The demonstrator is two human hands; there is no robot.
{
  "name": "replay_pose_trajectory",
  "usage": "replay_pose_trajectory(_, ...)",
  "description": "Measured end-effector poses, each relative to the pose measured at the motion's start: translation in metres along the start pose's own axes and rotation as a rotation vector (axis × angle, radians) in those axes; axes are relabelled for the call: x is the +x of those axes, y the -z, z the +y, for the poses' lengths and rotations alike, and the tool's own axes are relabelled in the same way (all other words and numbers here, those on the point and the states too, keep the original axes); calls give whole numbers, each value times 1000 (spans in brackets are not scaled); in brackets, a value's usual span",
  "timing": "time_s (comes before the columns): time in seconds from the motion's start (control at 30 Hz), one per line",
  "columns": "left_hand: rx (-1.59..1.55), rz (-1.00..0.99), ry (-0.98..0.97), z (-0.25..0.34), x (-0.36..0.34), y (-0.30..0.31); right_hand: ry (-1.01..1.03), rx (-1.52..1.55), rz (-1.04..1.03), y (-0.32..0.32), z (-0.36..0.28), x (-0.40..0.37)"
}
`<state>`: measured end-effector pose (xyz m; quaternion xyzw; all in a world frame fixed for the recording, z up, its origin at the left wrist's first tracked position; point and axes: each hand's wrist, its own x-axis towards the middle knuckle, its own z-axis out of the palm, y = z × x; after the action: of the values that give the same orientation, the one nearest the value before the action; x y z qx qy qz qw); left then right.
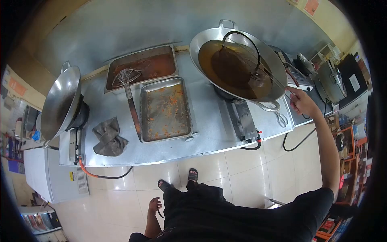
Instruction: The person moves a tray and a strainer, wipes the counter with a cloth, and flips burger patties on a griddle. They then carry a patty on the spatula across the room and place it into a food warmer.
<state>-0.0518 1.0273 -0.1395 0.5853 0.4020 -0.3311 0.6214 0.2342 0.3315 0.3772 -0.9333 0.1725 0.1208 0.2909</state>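
My right hand (298, 101) is closed around the thin metal handle of a wire strainer (261, 48), beside the right rim of a large wok (196, 50). The strainer's dark round rim leans up out of the brown oil (211, 50), and its lower part is hidden in the liquid. Down at my side hangs my left hand (155, 205), fingers loosely spread, away from the counter. A thin dark strap curves close by it.
A deep pan of reddish sauce (155, 62) has a whisk (128, 86) across it. Before it lies a tray (166, 139) with orange crumbs. A grey cloth (109, 137) and a second wok (60, 97) are at left. Gas burner (244, 121) and hose (298, 147) stick out in front.
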Motion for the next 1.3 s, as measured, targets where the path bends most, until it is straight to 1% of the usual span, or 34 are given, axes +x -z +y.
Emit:
replay_pose_trajectory(0.17, 22, 24, 1, 20, 0, -8, -42, 66, -83, 5, -10, -22)
replay_pose_trajectory(0.27, 0, 23, -18, 27, -2, -12, -63, 63, -89, 9, -8, -36)
replay_pose_trajectory(0.37, -2, 14, -3, 21, 3, -11, -110, 110, -95, 12, -6, -48)
replay_pose_trajectory(0.47, 5, 3, -7, 15, 6, -11, -115, 158, -146, 11, -9, -55)
replay_pose_trajectory(0.57, 20, 9, -9, 18, 2, -14, -125, 213, -159, 7, -8, -57)
replay_pose_trajectory(0.8, 1, 4, -41, 20, 3, -13, -77, 311, -219, -3, -6, -46)
replay_pose_trajectory(0.87, -1, 25, -21, 24, 1, -14, -70, 356, -239, -7, -5, -40)
replay_pose_trajectory(0.97, -22, 24, -21, 24, 0, -12, -36, 428, -227, -15, -1, -31)
replay_pose_trajectory(1.17, 19, 7, -40, 20, 1, -6, -53, 654, -155, -38, 0, -31)
replay_pose_trajectory(1.3, 21, 27, -23, 22, 3, -5, -30, 699, -105, -39, 15, -32)
